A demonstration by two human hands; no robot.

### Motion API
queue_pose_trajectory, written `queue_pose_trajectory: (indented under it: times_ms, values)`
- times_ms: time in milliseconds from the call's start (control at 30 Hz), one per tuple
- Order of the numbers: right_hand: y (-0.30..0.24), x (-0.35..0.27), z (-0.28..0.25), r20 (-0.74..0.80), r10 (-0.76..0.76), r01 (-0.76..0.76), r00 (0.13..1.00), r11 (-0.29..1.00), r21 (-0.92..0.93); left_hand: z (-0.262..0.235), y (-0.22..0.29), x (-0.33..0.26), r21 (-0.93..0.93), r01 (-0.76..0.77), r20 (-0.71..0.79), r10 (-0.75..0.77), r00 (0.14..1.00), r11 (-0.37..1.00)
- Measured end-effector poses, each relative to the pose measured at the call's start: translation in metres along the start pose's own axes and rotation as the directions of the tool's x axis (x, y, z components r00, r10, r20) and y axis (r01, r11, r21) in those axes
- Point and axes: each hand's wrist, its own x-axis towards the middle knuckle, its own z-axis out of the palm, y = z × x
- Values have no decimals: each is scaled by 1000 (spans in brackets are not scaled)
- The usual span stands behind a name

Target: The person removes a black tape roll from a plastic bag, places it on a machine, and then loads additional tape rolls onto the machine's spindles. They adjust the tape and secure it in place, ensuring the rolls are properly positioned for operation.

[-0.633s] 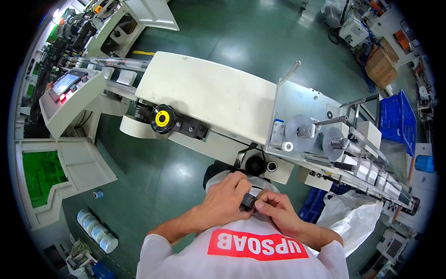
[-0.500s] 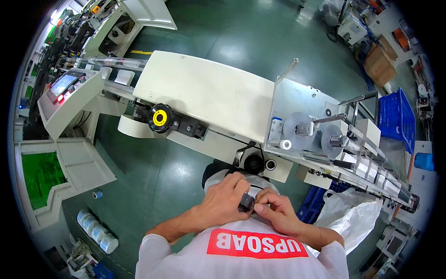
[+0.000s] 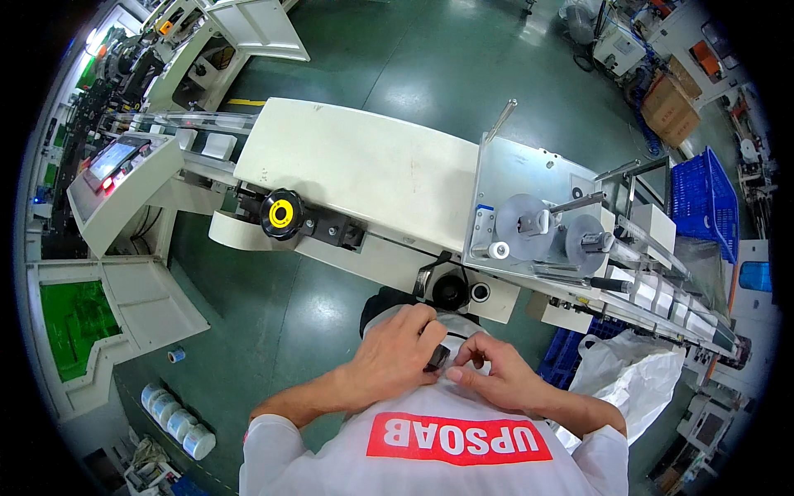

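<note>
In front of my waist, my left hand [image 3: 399,351] is closed around a small black block-shaped object [image 3: 438,358]. Most of it is hidden by the fingers, so its kind cannot be told. Close to its right side is my right hand [image 3: 496,374], with bent fingers and the thumb near the index finger in a loose pinch. Whatever may be between those fingertips is too small to make out. Just beyond both hands, a black round knob [image 3: 451,291] sits on the lower edge of a cream machine [image 3: 364,157].
A black handwheel with a yellow centre [image 3: 282,214] sticks out of the machine. Clear reel discs [image 3: 523,227] stand at its right end, beside a conveyor with white boxes [image 3: 657,299]. A white sack [image 3: 624,384] lies at right. White rolls [image 3: 178,422] stand on the floor at left.
My right hand has drawn slightly right, away from the black object, and its fingers have loosened a little. My left hand keeps its grip. The view has shifted slightly.
</note>
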Motion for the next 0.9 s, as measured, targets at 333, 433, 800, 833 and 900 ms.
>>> queue_pose_trajectory:
  times_ms: [333,433,800,833,900]
  values:
    - [27,2,15,85,80,-109,993,896,431,7,-3,-1,-41,9,8,-9,1000,999]
    - [16,2,16,163,221,-274,962,748,605,9,-4,-1,-31,-4,30,5,1000,1000]
    - [31,-2,28,-76,49,2,996,826,563,12,0,4,17,-45,30,44,999,999]
    - [33,-1,28,-74,43,6,996,824,566,11,0,4,22,-41,41,40,998,999]
    - [34,0,28,-89,11,42,996,814,579,10,1,4,31,-33,63,31,998,999]
